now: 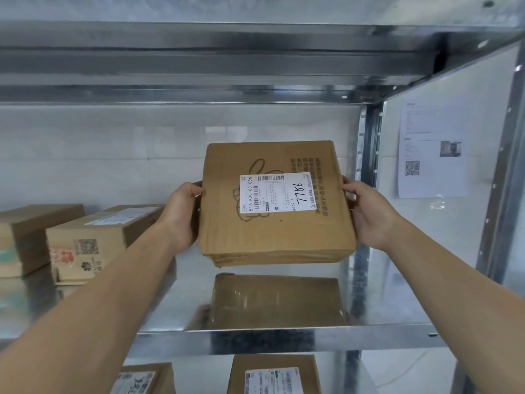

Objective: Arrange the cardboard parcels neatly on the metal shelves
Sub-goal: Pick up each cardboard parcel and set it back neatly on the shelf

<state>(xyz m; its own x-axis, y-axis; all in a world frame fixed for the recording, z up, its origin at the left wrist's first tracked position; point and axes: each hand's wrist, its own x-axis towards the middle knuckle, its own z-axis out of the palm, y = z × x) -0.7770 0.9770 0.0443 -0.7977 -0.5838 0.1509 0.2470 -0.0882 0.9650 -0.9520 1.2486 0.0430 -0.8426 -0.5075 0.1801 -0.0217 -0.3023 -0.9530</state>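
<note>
shiny metal shelf (pixel 284 338) against a white wall; above it, left hand (pixel 181 217) and right hand (pixel 369 214) clasp a labelled parcel (pixel 272 237) by its sides. a box (pixel 272 373) below it is cut off.

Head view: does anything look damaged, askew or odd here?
The parcel held between left hand and right hand looks worn: its near edge is crumpled and its label reads sideways. Nothing else stands out.

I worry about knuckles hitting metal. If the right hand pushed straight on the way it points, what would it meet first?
Probably the shelf's rear corner post, which stands right behind the right hand gripping the parcel; no other parcel lies between. Depth is unclear.
</note>
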